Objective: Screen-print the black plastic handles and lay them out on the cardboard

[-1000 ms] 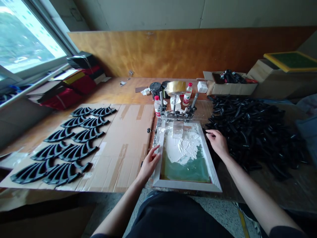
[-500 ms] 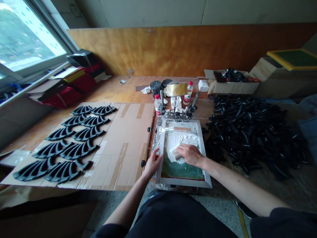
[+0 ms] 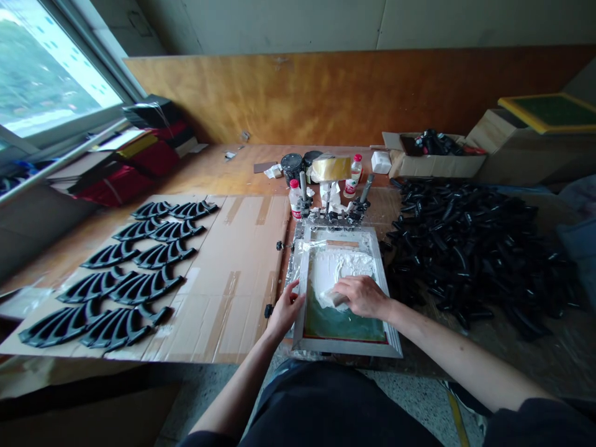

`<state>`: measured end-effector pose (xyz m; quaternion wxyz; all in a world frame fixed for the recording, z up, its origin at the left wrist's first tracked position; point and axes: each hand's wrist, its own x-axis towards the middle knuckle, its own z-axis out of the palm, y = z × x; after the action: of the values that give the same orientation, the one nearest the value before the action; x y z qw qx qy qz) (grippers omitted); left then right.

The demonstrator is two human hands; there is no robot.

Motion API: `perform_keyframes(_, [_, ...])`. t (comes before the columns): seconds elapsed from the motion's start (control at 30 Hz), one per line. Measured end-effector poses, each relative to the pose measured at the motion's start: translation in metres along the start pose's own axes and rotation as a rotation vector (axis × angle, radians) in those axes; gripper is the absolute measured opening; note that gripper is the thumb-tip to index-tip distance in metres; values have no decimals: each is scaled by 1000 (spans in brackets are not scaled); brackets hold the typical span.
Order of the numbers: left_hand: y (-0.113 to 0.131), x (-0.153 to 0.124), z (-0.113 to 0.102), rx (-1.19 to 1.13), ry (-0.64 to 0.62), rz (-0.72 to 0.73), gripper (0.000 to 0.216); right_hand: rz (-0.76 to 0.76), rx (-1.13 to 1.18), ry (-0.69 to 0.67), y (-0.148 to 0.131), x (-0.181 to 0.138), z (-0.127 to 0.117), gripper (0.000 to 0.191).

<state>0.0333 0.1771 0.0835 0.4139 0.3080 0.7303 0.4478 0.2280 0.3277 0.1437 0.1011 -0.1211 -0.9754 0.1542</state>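
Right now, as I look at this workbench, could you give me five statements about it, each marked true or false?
1. The right hand holds a scraper at the white paste. True.
2. The left hand lies among black fan-shaped pieces. False: it is at the left edge of the metal frame.
3. The fan-shaped pieces lie on cardboard. True.
4. Both bottles have blue caps. False: the caps are red.
5. A jumbled black pile lies to the right of the frame. True.
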Motion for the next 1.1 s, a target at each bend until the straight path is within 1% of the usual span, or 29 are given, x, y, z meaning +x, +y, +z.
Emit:
perform_keyframes(0.03, [3,-1,-1,-7,-12,2,60,43,4,13,1,10,-6,12])
perform_keyframes(0.07, [7,-2,-3,-20,-25,5,62,92,5,40,3,22,-13,17])
perform_keyframes(0.17, [29,-9,-11,-118,-52,4,70,243,2,154,19,62,-39,46])
perform_keyframes(0.2, [40,-12,-15,-168,-55,1,71,285,3,189,29,69,-50,51])
perform_keyframes(0.23, [52,-14,-18,-219,-55,-1,68,324,14,228,42,72,-62,52])
perform_keyframes(0.27, [65,-16,-21,-264,-50,0,63,365,39,280,57,70,-73,49])
perform_keyframes(0.33, [93,-16,-26,-330,-31,23,55,481,113,428,89,50,-90,37])
perform_keyframes(0.37, [108,-13,-27,-366,-12,60,54,567,149,515,104,36,-94,34])
perform_keyframes(0.4, [122,-8,-28,-408,16,116,54,665,169,580,116,21,-93,33])
perform_keyframes(0.43, [135,-2,-28,-458,41,182,51,748,180,616,124,6,-87,35])
perform_keyframes(0.47, [148,4,-27,-511,58,246,48,798,191,617,128,-6,-76,35])
perform_keyframes(0.5, [158,11,-26,-559,64,295,44,811,205,577,125,-16,-60,35])
perform_keyframes(0.53, [166,17,-24,-598,62,324,42,788,216,513,118,-23,-42,33])
perform_keyframes(0.6, [172,23,-16,-651,82,331,41,660,205,290,93,-28,-4,31])
perform_keyframes(0.67, [162,19,-3,-686,136,287,44,530,61,123,61,-24,25,26])
perform_keyframes(0.7, [151,12,6,-681,125,222,46,506,-13,72,45,-20,35,22])
perform_keyframes(0.73, [137,3,17,-656,62,118,48,517,-70,43,29,-16,41,18])
perform_keyframes(0.77, [121,-7,28,-622,-45,-12,51,552,-102,34,13,-12,44,15])
perform_keyframes(0.8, [104,-18,40,-573,-190,-164,54,589,-111,43,-3,-9,46,13])
perform_keyframes(0.83, [89,-28,50,-563,-298,-280,55,599,-101,66,-18,-6,46,12])
perform_keyframes(0.87, [74,-37,57,-596,-347,-349,54,558,-72,91,-31,-5,45,12])
perform_keyframes(0.9, [61,-42,61,-635,-355,-401,53,469,-27,110,-41,-5,45,12])
perform_keyframes(0.93, [50,-45,61,-673,-312,-424,51,363,24,123,-47,-6,43,12])
perform_keyframes(0.97, [40,-44,55,-677,-239,-429,49,280,69,135,-47,-10,42,12])
perform_keyframes(1.0, [31,-41,44,-635,-149,-420,48,255,89,150,-40,-15,39,13])
perform_keyframes(1.03, [23,-34,28,-544,-51,-395,47,308,69,167,-28,-23,36,13])
perform_keyframes(1.07, [14,-27,9,-409,31,-351,48,436,5,181,-10,-34,32,12])
perform_keyframes(1.1, [6,-19,-12,-254,116,-290,50,614,-94,193,11,-46,28,11])
